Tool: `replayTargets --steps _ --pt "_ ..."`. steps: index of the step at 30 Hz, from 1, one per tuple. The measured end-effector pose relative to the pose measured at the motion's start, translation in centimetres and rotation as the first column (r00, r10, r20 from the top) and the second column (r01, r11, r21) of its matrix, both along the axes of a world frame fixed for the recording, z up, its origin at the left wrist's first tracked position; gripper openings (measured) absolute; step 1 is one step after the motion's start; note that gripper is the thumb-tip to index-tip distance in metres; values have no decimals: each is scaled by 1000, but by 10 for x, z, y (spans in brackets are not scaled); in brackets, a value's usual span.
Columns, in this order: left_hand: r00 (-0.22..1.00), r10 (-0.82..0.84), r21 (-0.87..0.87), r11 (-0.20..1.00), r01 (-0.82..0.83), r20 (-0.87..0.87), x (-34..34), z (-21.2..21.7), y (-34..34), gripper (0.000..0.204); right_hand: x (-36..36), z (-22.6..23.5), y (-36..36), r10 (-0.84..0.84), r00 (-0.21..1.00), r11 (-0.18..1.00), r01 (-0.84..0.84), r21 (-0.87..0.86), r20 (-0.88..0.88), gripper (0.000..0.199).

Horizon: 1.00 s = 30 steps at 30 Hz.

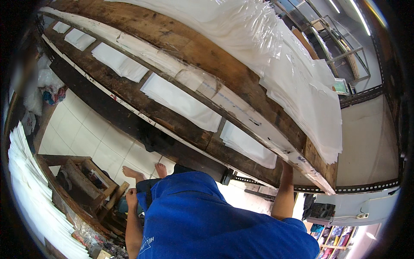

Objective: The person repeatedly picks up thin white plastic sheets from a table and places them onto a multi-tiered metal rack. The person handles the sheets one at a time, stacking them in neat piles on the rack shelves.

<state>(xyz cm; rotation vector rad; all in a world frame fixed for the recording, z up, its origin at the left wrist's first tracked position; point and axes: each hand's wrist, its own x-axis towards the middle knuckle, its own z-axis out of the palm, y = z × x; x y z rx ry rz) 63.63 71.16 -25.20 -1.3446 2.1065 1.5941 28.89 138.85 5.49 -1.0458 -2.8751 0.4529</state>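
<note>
My right arm stretches forward to the rack, and my right hand reaches in under the edge of the upper shelf, beside a stack of white translucent sheets on the lower shelf. The upper shelf's pale, scuffed beam hides its fingers, so their grip cannot be made out. Down at my side hangs my left hand, small in view, its fingers curled in with nothing visible in them. It is nearest to a wooden stool-like frame.
A large spread of white sheets overhangs the upper wooden shelf. More stacks line the lower shelf. At left, piled sheets lie on a worn table. White floor tiles show below; metal frames stand at upper right.
</note>
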Motion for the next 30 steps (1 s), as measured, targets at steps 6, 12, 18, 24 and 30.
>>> replayTargets --steps 6,12,18,24,30 --pt "988 37 28 999 -33 -151 -29 14 -2 27 -15 38 -103 327 945 889 -303 342 -13 24" --pt "997 81 -121 989 -80 5 -24 17 1 23 -21 53 -307 863 455 457 -888 -48 -220 23" --pt "967 233 -132 967 -220 100 -10 50 8 37 19 36 -469 940 242 74 -831 -551 -239 24" --pt "916 401 -153 907 -393 24 12 46 15 31 71 16 -558 938 -165 -340 -613 -713 -305 23" --pt "871 489 -37 872 -488 41 14 50 13 30 77 5 -599 903 -351 -402 -494 -771 -246 22"
